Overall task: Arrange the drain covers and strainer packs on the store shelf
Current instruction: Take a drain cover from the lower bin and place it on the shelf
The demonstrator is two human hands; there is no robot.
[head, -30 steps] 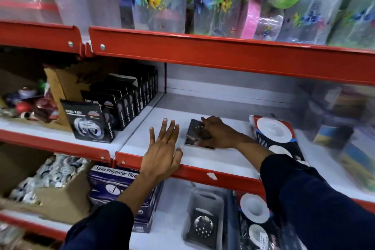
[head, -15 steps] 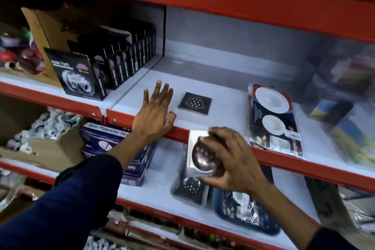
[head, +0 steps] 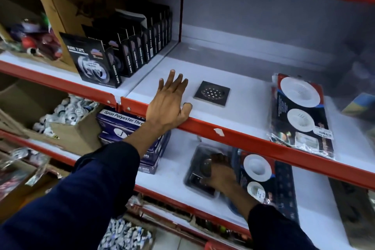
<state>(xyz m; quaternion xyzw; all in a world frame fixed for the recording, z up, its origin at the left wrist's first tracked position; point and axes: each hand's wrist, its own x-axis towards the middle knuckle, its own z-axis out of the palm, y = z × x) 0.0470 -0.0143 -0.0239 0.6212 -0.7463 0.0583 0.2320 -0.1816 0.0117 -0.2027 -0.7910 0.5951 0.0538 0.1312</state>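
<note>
A square dark drain cover (head: 212,93) lies flat on the white middle shelf (head: 246,89). My left hand (head: 168,105) rests palm down on that shelf's red front edge, just left of the cover, fingers spread, holding nothing. On the shelf below, my right hand (head: 220,176) reaches into a clear plastic tray (head: 193,187), its fingers curled around a round-domed metal drain cover (head: 205,165). A strainer pack (head: 300,113) with white round strainers lies at the right of the middle shelf. Another strainer pack (head: 261,172) lies right of the tray.
Black nano tape boxes (head: 97,63) stand in rows on the shelf to the left, in front of a cardboard box (head: 60,16). Blue polyester thread boxes (head: 121,122) and a carton of white fittings (head: 67,111) sit on the lower shelf. Blurred packs fill the far right.
My right hand left one drain cover on the middle shelf, came down holding another cover, and is now in the tray on the lower shelf. My left hand stayed on the shelf edge.
</note>
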